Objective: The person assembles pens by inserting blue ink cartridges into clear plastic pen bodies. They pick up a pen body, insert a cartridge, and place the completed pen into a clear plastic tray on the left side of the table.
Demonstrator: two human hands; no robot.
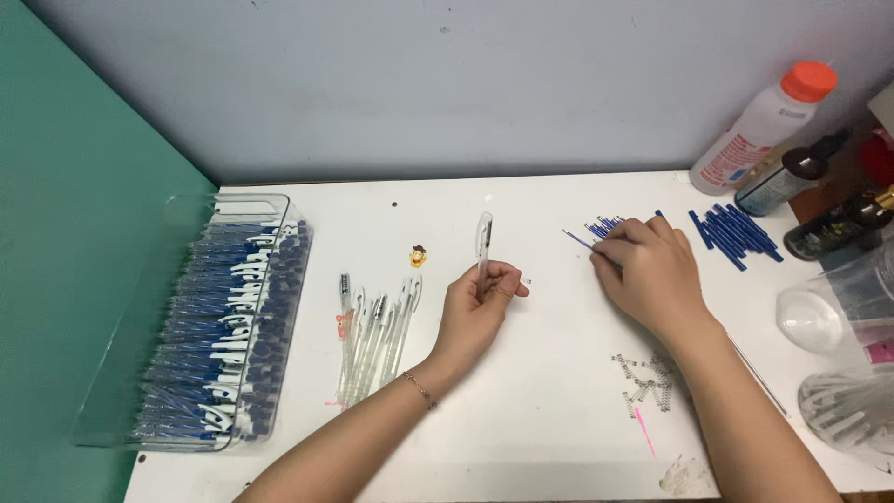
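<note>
Two hands are at work on the white table [521, 410]: near you lie the loose springs [644, 380], beside your right forearm, and a row of clear barrels [377, 340] to the left. Your left hand [477, 312] pinches one clear barrel [483, 244] upright, so keep its open end steady. Farther out, your right hand [652, 275] closes its fingertips on a blue refill [585, 242] at the pile's edge; draw out just one, leaving the far refills [734, 233] alone.

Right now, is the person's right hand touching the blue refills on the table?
Touching. The head view shows the right hand lying on the near cluster of blue refills, fingers on them. The left hand holds a clear pen barrel upright.
</note>
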